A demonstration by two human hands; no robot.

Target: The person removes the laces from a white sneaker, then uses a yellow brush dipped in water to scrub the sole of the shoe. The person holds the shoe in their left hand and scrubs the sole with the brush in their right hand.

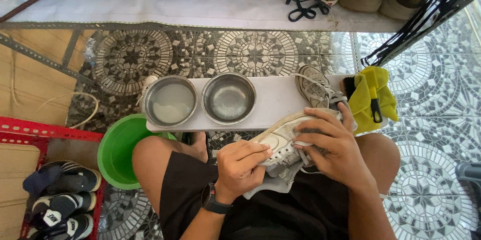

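Hands meet at lower centre: right hand (333, 147) clasps a white sneaker (280, 140) over the lap, left hand (243, 165) seemingly pinches a grey cloth (273, 182) against it, below two steel bowls (200, 99)

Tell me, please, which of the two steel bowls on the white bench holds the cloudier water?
The left steel bowl, nearest the green basin. Its water looks milky and pale, while the right steel bowl shows its grey metal bottom through clearer water.
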